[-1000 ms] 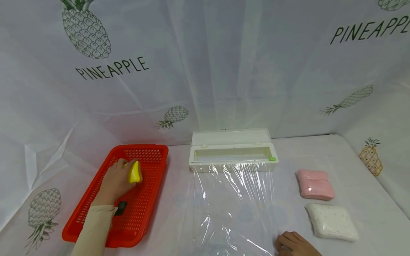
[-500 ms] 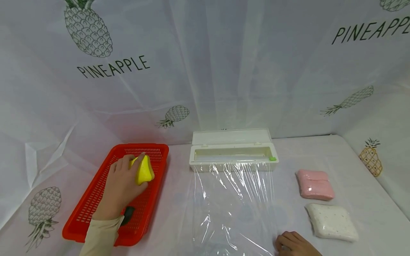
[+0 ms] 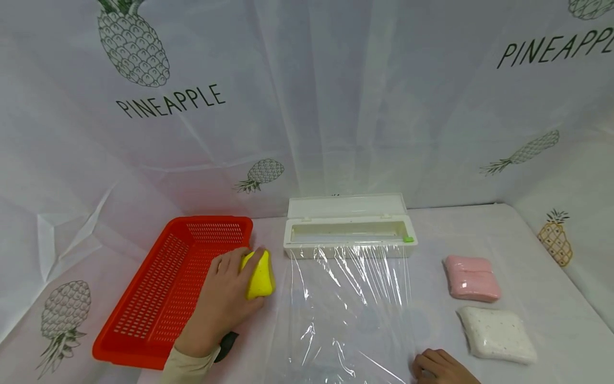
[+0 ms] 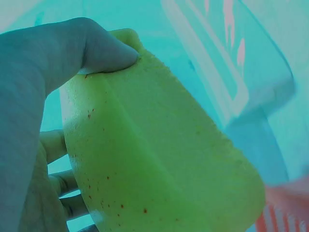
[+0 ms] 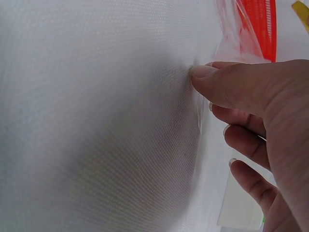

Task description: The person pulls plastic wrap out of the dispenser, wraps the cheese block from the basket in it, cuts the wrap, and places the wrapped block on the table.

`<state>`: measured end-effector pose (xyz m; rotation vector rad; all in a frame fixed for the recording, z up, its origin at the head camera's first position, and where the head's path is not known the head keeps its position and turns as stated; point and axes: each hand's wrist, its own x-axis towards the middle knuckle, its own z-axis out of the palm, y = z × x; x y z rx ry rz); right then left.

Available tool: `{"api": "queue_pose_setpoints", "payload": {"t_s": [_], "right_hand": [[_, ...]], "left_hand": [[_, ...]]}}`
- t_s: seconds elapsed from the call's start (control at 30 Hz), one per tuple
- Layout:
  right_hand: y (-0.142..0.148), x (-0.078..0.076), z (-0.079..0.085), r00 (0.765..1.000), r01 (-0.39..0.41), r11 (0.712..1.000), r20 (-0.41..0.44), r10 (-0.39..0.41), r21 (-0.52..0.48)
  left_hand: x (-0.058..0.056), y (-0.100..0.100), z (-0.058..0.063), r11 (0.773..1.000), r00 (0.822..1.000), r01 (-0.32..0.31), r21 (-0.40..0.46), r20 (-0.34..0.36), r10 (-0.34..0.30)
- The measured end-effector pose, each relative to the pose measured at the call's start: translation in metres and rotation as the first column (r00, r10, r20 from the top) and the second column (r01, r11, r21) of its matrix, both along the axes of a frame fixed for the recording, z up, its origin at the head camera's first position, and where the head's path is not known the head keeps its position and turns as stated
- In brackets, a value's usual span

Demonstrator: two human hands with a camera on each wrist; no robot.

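In the head view my left hand (image 3: 225, 296) grips a yellow block, apparently a steamed bun (image 3: 261, 274), between the basket and the film. The left wrist view shows the thumb across one end of the bun (image 4: 145, 145) and fingers behind it; its surface is smooth and speckled, with a rougher face. A sheet of cling film (image 3: 345, 314) runs from the white dispenser (image 3: 347, 250) toward me. My right hand (image 3: 443, 368) is at the film's near right corner; in the right wrist view its thumb and forefinger pinch the film's edge.
A red basket (image 3: 148, 282) stands at the left. To the right of the film lie a pink wrapped block (image 3: 474, 277) and a speckled white one (image 3: 499, 335). The dispenser's lid (image 3: 346, 206) stands up behind it, near the curtain (image 3: 336, 106).
My left hand has lifted the yellow bun out of the red basket and carried it right, toward the cling film. The right hand has stayed at the film's corner.
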<state>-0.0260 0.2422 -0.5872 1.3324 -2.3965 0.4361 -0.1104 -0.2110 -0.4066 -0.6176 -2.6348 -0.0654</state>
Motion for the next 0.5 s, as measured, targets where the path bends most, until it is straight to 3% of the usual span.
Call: {"api": "queue_pose_setpoints", "payload": {"t_s": [0.5], "right_hand": [[0.000,0.003,-0.004,1.000,0.025,0.999,0.019,-0.025,0.024]], "left_hand": [[0.011,0.052,-0.045,0.997,0.988,0.069,-0.027,0.138,-0.065]]}}
